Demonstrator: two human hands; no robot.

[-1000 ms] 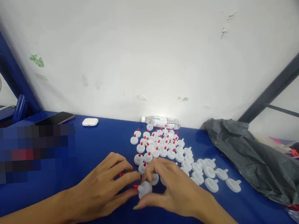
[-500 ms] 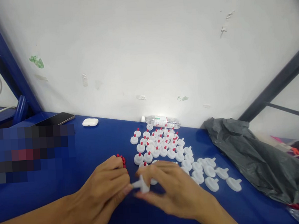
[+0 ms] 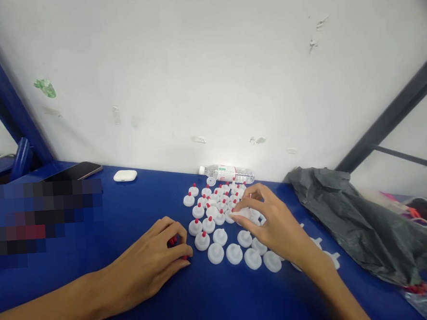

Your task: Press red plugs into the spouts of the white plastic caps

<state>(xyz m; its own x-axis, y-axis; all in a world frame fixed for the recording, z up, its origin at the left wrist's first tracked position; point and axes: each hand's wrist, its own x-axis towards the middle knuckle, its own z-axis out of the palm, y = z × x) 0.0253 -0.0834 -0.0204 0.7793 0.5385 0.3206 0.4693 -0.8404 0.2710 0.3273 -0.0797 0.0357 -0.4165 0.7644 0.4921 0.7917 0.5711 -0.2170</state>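
Observation:
My left hand (image 3: pixel 157 257) rests low over the small red tip caps (image 3: pixel 172 240), most of them hidden under its curled fingers. One red cap shows between its thumb and forefinger. My right hand (image 3: pixel 271 219) pinches a white nozzle cap (image 3: pixel 242 213) by its rim, held over the group of similar caps. Several white nozzle caps with red tips (image 3: pixel 202 241) stand upright to the left and back of the group. Nearer me are white nozzle caps without red tips (image 3: pixel 234 254), and more lie partly hidden beneath my right hand and forearm.
A clear plastic bottle (image 3: pixel 227 173) lies against the white wall behind the caps. A white earphone case (image 3: pixel 125 175) and a dark phone (image 3: pixel 75 171) are at the back left. A grey plastic bag (image 3: pixel 347 214) covers the right side of the blue table (image 3: pixel 105 224).
My hands have moved apart from the white nozzle cap they both held. My right hand has gone forward and right over the caps; my left has lowered onto the red caps.

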